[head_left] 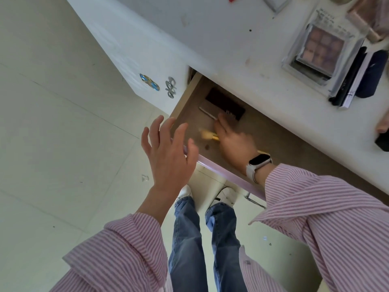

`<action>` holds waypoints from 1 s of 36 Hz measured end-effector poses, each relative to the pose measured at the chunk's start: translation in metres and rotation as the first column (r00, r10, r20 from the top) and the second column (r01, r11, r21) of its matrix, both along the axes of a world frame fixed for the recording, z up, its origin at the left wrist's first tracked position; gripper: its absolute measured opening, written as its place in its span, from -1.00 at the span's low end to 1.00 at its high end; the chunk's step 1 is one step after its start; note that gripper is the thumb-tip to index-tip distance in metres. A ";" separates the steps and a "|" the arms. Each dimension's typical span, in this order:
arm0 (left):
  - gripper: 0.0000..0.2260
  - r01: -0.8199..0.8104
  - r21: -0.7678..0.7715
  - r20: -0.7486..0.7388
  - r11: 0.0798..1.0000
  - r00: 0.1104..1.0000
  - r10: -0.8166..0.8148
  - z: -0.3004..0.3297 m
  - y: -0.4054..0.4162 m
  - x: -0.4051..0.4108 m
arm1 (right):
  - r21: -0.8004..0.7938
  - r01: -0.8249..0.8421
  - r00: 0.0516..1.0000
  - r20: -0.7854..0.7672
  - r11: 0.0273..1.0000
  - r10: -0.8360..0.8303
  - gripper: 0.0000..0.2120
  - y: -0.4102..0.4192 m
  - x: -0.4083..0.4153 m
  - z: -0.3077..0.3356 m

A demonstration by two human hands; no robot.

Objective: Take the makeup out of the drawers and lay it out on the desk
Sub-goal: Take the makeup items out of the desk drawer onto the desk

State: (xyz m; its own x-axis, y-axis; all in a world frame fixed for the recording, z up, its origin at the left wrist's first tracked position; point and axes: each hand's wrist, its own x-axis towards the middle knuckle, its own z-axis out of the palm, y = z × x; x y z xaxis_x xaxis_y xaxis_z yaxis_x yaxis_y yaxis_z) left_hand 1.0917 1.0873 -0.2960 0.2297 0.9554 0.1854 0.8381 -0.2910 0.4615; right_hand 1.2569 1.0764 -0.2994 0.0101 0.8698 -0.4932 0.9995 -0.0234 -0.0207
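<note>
An open wooden drawer with a pink front juts out under the white desk. Inside lies a flat black palette with a silver edge. My right hand reaches into the drawer and grips a makeup brush with a gold ferrule and pale bristles; its fingertips sit next to the palette. My left hand hovers over the drawer's left corner with fingers spread, holding nothing. On the desk lie an eyeshadow palette in a clear case and dark cases.
A rose-gold box and a silver item lie at the desk's far end. Stickers mark the desk's white side panel. Pale tiled floor spreads to the left; my legs and white shoes stand below the drawer.
</note>
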 end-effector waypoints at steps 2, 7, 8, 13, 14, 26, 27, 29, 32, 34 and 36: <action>-0.72 0.002 -0.006 -0.006 1.000 1.000 -0.002 0.000 0.000 0.000 | -0.022 -0.041 0.999 -0.005 0.999 0.041 -0.50 -0.012 0.002 0.004; -0.72 -0.006 -0.011 -0.002 1.000 1.000 0.006 0.000 0.000 0.001 | 0.045 0.061 0.998 -0.005 0.997 -0.061 -0.43 -0.008 0.012 0.008; -0.72 -0.007 -0.008 0.000 1.000 1.000 0.007 0.000 0.000 0.001 | 0.015 0.079 0.997 0.014 0.997 -0.079 -0.36 -0.005 0.012 0.005; -0.74 -0.010 0.005 0.002 1.000 1.000 0.010 0.000 0.000 0.000 | -0.017 0.096 0.995 0.033 0.995 -0.095 -0.31 -0.001 0.006 -0.010; -0.74 -0.010 0.009 0.002 1.000 1.000 0.010 0.000 0.000 -0.001 | -0.022 0.092 0.995 0.037 0.996 -0.091 -0.34 -0.001 0.006 -0.011; -0.70 0.012 -0.083 -0.057 0.996 0.998 -0.017 0.006 -0.001 -0.003 | -0.113 0.146 0.954 -0.247 0.983 -0.170 -0.48 -0.007 0.014 0.033; -0.69 0.015 -0.108 -0.066 0.994 0.998 -0.023 0.008 -0.001 -0.004 | -0.136 0.176 0.933 -0.294 0.975 -0.209 -0.51 -0.009 0.014 0.041; -0.68 0.027 -0.144 -0.071 0.989 0.997 -0.038 0.013 0.000 -0.006 | -0.151 0.208 0.901 -0.356 0.966 -0.249 -0.58 -0.012 0.014 0.059; -0.67 0.057 -0.173 -0.031 0.983 0.998 -0.063 0.028 0.005 -0.012 | -0.107 0.210 0.889 -0.394 0.972 -0.235 -0.60 -0.015 0.014 0.086; -0.66 0.065 -0.189 0.008 0.980 0.998 -0.065 0.042 0.013 -0.016 | -0.053 0.223 0.881 -0.417 0.973 -0.225 -0.55 -0.012 0.012 0.103; -0.67 0.080 -0.194 0.040 0.978 0.997 -0.073 0.055 0.027 -0.019 | 0.005 0.227 0.881 -0.427 0.974 -0.203 -0.51 -0.003 0.011 0.117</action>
State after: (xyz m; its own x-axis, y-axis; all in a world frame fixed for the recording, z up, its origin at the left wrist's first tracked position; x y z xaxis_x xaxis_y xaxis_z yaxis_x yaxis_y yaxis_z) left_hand 1.0728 1.1141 -0.2411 0.3005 0.9538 0.0054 0.8005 -0.2553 0.5422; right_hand 1.2675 1.0729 -0.1819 0.0017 0.8952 -0.4457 0.8666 -0.2237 -0.4460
